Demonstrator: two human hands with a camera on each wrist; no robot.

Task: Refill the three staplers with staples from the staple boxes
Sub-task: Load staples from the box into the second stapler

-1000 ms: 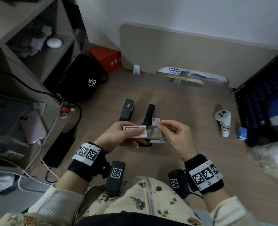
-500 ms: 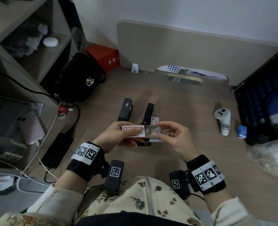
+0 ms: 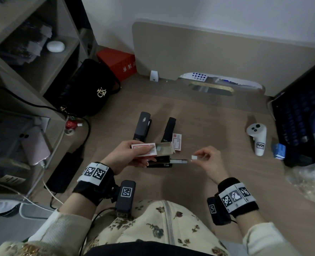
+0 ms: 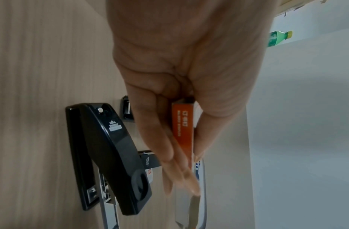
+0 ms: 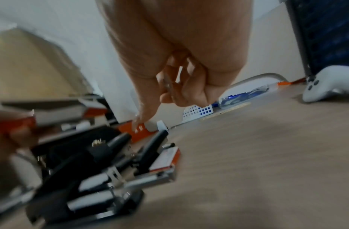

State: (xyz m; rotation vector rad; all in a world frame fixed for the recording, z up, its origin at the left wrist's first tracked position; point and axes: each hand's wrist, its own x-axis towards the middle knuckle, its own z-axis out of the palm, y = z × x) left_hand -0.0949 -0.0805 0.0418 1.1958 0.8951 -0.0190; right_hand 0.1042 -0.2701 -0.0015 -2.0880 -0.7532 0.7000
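Note:
My left hand (image 3: 134,154) grips a red and white staple box (image 3: 145,150) above the desk, its inner tray (image 3: 165,147) slid out to the right; the box (image 4: 184,131) is pinched edge-on in the left wrist view. My right hand (image 3: 201,157) pinches a small strip of staples (image 3: 194,157) to the right of the box. Under my hands lies an opened black stapler (image 3: 160,161) with its metal magazine (image 3: 178,161) pulled out. Two more black staplers (image 3: 143,126) (image 3: 168,129) lie behind, and a second staple box (image 3: 177,141) sits beside them.
A black handbag (image 3: 90,89) and a red box (image 3: 118,63) stand at the back left by the shelf unit (image 3: 33,67). A white controller (image 3: 257,137) and a small blue box (image 3: 279,150) lie at the right, near a dark crate (image 3: 300,115). A beige divider (image 3: 208,54) closes the desk's back.
My right hand has drawn away from the box's tray to the right and a little down, now with a strip of staples pinched. The left hand still holds the box.

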